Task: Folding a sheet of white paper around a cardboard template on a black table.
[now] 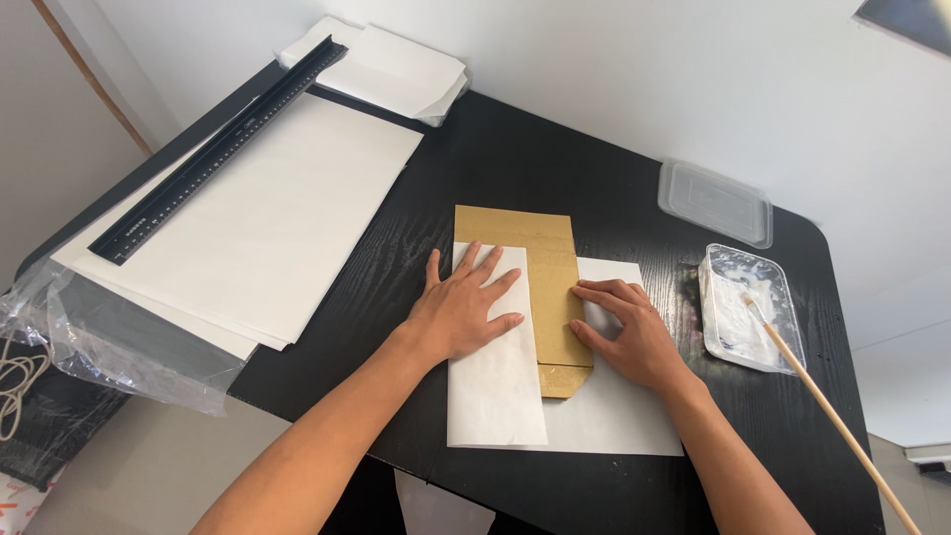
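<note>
- Two hands of mine lie flat at the middle of the frame on a black, wood-grained worktop [594, 149].
- My left hand [464, 309] rests palm down, its fingers [492, 266] spread open, gripping nothing, on the folded left flap of a smooth white paper sheet [495, 396].
- Under that flap lies a flat, tan cardboard rectangle [545, 238]; its top sticks out above the paper, and its lower end shows between my hands.
- My right hand [634, 337] lies just right of the cardboard, fingers [599, 290] curled loosely with their tips at the cardboard's right edge, pressing down on the paper rather than grasping.
- At upper left, a stack of large white sheets [287, 218] carries a long black ruler [218, 149] laid diagonally.
- At right, a clear plastic tub [728, 317] smeared with white paste holds a thin wooden stick [842, 426]; its clear lid [715, 201] lies just above it.
- At lower left, crinkled clear plastic wrap [119, 347] hangs off the worktop's edge.
</note>
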